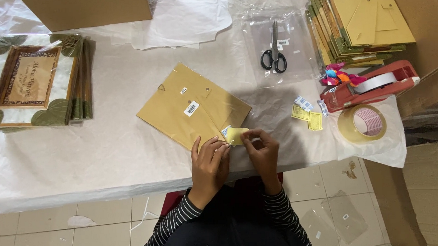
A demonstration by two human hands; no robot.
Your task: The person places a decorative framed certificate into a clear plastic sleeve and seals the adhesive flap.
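Both hands meet at the near edge of the desk (106, 159), which is covered in white paper. The left hand (208, 161) and the right hand (263, 153) pinch a small yellow sticker (237, 134) between fingertips, both closed on it. The sticker sits at the near right corner of a flat tan cardboard frame back (193, 107), which lies diagonally, its long axis running far left to near right, just beyond the hands. More yellow stickers (306, 116) lie to the right, near a red tape dispenser (372, 85). Black scissors (274, 57) lie farther off.

Even soft light, faint shadows, sharp pic
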